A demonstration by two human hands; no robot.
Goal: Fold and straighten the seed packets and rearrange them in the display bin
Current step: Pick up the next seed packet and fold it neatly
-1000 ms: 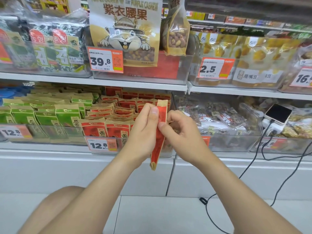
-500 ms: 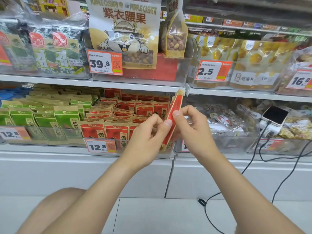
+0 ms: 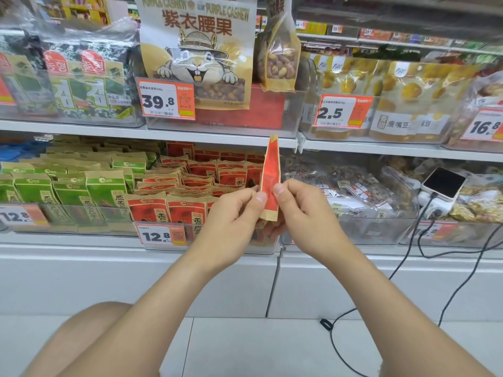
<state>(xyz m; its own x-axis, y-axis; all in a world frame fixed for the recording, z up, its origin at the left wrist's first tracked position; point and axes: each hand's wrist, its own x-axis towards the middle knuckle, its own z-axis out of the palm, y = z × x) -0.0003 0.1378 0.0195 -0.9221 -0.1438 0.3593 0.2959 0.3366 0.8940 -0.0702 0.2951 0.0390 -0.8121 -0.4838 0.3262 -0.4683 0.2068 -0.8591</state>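
Right in front of the lower shelf, a person holds one red seed packet (image 3: 270, 178) up in the air with both hands. The packet stands nearly upright and narrow, as if folded lengthwise or turned edge-on. Its tan top end points to 12 o'clock and its tan bottom end sits low between the hands. The left grip (image 3: 231, 213) closes on it from the 9 o'clock side, thumb pressed against the red face with the fingers curled behind. The right grip (image 3: 307, 213) pinches it from the 3 o'clock side, thumb tip flat on the same face. Both thumbs meet on the packet's lower half, just beside each other.

Behind the hands, from 9 to 11 o'clock, the clear display bin (image 3: 200, 240) holds the other red packets (image 3: 187, 210), some upright in front rows and others lying tilted further back. A 12.8 price tag (image 3: 162, 235) hangs on the bin's front wall. At 9 o'clock of that bin, green packets (image 3: 100, 189) fill a neighbouring bin. Over at 3 o'clock, a phone (image 3: 443, 183) rests on bagged snacks, with a black cable (image 3: 402, 268) trailing down to the floor. At 12 o'clock, on the shelf above, stands a large purple cashew bag (image 3: 198, 50). A bare knee (image 3: 89, 336) shows at 7 o'clock.
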